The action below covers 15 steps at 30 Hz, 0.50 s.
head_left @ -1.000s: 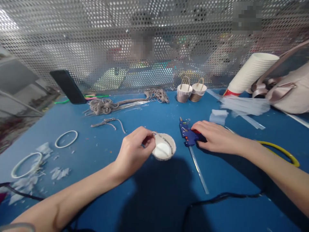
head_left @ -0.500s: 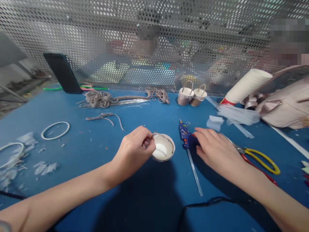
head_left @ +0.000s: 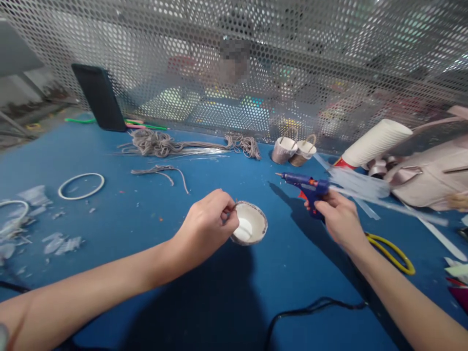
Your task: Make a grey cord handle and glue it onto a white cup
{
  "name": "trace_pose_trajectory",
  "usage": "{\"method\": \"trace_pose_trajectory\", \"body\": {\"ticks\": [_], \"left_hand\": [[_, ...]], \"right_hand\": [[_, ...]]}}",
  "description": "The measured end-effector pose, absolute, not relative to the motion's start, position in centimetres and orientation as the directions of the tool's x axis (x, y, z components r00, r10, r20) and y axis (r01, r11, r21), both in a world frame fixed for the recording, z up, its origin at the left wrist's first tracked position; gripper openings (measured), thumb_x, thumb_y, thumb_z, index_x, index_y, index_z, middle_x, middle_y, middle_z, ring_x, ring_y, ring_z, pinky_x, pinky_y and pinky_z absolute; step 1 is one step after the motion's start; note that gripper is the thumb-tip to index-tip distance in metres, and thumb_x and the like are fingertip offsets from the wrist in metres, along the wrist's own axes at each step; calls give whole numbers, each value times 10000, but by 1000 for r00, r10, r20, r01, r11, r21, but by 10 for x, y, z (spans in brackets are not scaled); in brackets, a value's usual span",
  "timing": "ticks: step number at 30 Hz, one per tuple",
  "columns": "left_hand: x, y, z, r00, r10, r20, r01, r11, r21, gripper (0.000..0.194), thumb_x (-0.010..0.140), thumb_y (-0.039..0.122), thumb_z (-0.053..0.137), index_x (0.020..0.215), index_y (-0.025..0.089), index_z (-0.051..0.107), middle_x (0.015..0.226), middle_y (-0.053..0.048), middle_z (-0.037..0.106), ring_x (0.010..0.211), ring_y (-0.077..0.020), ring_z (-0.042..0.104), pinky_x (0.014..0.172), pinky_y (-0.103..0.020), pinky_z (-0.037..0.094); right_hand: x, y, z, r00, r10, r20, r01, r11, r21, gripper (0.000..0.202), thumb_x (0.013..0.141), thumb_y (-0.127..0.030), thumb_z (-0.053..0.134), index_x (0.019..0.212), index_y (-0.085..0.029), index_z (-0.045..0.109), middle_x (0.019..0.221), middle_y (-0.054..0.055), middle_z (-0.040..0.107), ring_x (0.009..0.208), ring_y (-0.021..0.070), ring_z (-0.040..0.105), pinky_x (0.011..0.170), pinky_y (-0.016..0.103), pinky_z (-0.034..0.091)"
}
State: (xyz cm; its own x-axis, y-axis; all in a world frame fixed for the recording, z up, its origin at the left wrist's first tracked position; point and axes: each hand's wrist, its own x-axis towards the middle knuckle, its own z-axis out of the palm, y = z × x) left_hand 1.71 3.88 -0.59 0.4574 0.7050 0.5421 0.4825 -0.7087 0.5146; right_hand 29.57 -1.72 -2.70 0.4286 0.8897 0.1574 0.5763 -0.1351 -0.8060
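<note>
My left hand [head_left: 214, 219] is closed in a pinch at the left rim of a small paper cup [head_left: 258, 225], whose rim is edged with grey-brown cord. The cup's white inside faces me; whether the fingertips also pinch a cord end is hidden. My right hand [head_left: 338, 214] is wrapped round the handle of a blue glue gun [head_left: 305, 183], raised off the table. Its nozzle points left, toward the far side of the cup but apart from it. A clear glue stick [head_left: 395, 202] sticks out of its back.
Grey cord bundles [head_left: 153, 142] and two small cups with handles [head_left: 283, 149] stand at the back. A phone [head_left: 100, 97] leans on the perforated metal panel [head_left: 153, 58]. Stacked paper cups [head_left: 376, 144], a pale bag [head_left: 431, 170] and yellow-handled tool [head_left: 393, 251] are right. A black cable [head_left: 310, 309] crosses the front.
My right hand has taken hold of the glue gun, lifted it off the table and turned its nozzle to the left. My left hand has stayed at the cup's rim.
</note>
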Motion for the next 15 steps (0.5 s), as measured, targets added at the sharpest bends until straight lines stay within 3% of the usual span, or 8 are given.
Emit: {"method": "trace_pose_trajectory", "body": {"ticks": [3,7,12,15], "left_hand": [[17,39,-5,461,707,535,492,-706,510,136,729,69,483,650,179,494,569,42,491,497,-73,440,478,-189,373],[16,39,-4,479,703,525,481,-711,513,137,733,76,483,648,184,483,582,38,501,500,-73,444,481,-191,378],[16,40,-7,470,705,531,474,-709,521,142,723,76,487,640,190,475,585,37,503,503,-75,449,483,-193,385],[17,40,-8,460,706,538,473,-708,524,139,718,70,486,640,185,485,578,38,507,501,-74,450,480,-191,383]], "right_hand": [[296,-10,-34,440,891,114,529,-154,-835,228,698,-252,487,848,-159,631,716,60,693,670,218,639,650,342,513],[293,-9,-42,428,884,189,664,-165,-730,287,705,-265,495,940,-161,623,840,61,692,805,241,631,758,379,492],[298,-18,-41,360,903,235,803,-172,-570,280,784,-329,476,987,-179,597,865,80,675,777,249,626,742,403,495],[297,-35,-30,332,867,373,874,-134,-466,263,791,-364,502,966,-181,571,935,115,649,845,275,612,775,452,494]]}}
